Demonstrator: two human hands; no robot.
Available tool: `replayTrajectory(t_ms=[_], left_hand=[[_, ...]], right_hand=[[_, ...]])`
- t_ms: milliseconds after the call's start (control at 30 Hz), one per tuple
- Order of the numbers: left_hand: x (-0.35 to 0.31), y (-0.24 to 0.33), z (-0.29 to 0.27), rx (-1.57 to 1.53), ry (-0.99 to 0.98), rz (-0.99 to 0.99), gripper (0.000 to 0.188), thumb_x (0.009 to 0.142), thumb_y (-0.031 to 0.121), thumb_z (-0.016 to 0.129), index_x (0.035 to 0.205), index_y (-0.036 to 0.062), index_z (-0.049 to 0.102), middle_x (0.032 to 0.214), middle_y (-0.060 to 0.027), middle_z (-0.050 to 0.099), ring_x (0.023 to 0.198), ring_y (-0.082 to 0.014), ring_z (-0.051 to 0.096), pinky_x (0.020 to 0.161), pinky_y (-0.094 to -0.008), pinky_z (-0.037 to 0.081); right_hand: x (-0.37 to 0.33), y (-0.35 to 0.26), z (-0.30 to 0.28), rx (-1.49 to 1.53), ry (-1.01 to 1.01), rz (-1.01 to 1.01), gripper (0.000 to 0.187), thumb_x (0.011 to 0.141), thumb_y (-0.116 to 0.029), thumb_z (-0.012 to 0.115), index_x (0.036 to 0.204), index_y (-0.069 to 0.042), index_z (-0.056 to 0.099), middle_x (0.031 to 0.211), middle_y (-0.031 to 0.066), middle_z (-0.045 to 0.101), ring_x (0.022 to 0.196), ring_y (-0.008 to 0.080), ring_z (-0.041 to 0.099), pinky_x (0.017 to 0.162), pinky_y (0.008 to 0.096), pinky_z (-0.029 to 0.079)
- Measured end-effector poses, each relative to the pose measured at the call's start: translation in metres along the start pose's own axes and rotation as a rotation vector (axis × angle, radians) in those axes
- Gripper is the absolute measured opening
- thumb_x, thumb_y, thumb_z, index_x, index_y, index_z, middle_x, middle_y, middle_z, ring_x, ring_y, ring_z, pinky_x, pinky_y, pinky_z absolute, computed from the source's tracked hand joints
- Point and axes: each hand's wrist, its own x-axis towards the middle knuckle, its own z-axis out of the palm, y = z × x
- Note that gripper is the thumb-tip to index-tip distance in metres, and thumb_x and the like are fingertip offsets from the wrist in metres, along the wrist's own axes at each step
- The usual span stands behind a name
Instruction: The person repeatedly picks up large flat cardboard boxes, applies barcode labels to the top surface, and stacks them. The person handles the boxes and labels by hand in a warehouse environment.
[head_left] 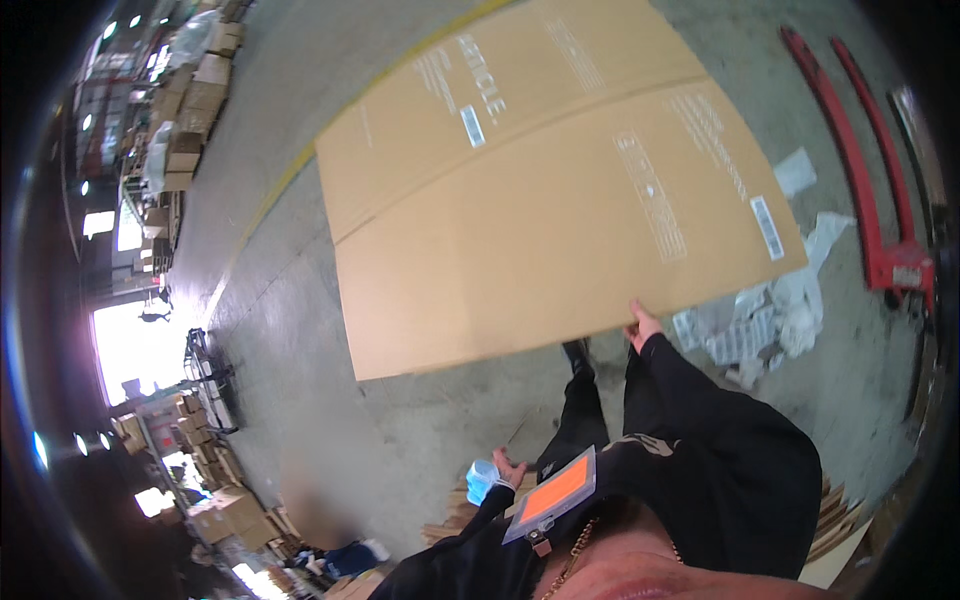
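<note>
A large flattened brown cardboard sheet point(480, 250) with a crease across it and white labels is tilted out in front of me. My right hand point(643, 325) is closed on its near edge, toward the right corner, with the thumb on top. My left hand point(509, 468) hangs low by my left side, apart from the cardboard, its fingers loosely spread. Beside that wrist is a light blue, see-through object point(481, 481) whose kind I cannot make out. The cardboard's underside is hidden.
A red pallet jack point(890, 255) stands at the right. Crumpled clear and white plastic wrap point(760, 325) lies on the floor near it. Stacked boxes point(190, 110) line the far left, and more boxes point(235, 515) are at lower left. A yellow floor line point(275, 195) runs behind the cardboard.
</note>
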Motion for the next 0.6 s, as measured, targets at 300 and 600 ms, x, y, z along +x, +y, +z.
replayTrajectory(t_ms=[300,600], left_hand=[[0.1,0.113,-0.099,0.542,0.7,0.773,0.088,0.076,0.034,0.075,0.149,0.0132,0.032,0.149,-0.0232,0.036,0.142,-0.0375,0.029,0.112,-0.0625,0.019],[0.013,0.105,-0.189,0.228,0.822,1.617,0.05,0.083,0.029,0.067,0.125,0.0033,0.054,0.115,-0.0221,0.061,0.106,-0.0364,0.061,0.088,-0.0428,0.05]], right_hand=[[-0.148,-0.055,0.017,-0.109,-0.15,-0.076,0.025,0.088,-0.036,0.072,0.105,-0.021,0.061,0.086,-0.0005,0.064,0.066,0.0176,0.059,0.06,0.0325,0.054],[-0.342,-0.153,0.047,-0.045,-0.223,-0.561,0.011,0.088,-0.023,0.066,0.09,-0.014,0.06,0.068,0.0007,0.06,0.049,0.015,0.054,0.04,0.0296,0.049]])
